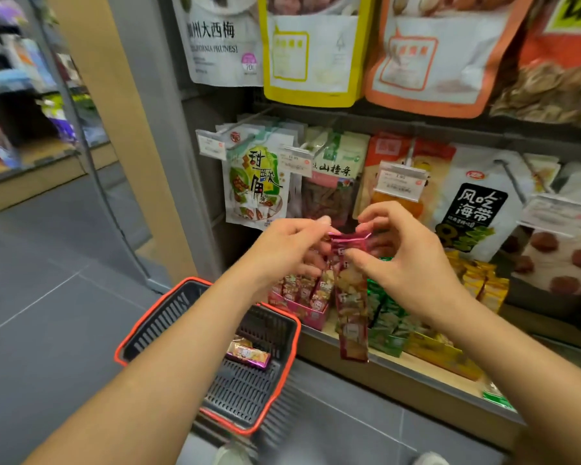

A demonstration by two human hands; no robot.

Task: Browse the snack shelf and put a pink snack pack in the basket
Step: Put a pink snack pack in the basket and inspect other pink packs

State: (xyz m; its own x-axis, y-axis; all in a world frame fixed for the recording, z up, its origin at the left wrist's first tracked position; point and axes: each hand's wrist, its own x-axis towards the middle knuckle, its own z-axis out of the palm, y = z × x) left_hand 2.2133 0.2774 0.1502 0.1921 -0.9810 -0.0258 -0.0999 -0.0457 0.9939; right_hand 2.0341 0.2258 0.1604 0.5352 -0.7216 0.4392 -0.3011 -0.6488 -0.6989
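A long pink snack pack hangs upright in front of the shelf, held at its top edge by both hands. My left hand pinches the top left corner, and my right hand pinches the top right and front of the pack. Below and to the left, a dark basket with a red rim stands on the floor. Another pink snack pack lies inside it. A pink display box with more pink packs sits on the low shelf behind the held pack.
Green packs and yellow packs fill the low shelf to the right. Hanging snack bags and price tags on hooks fill the racks above. Grey tiled floor lies to the left.
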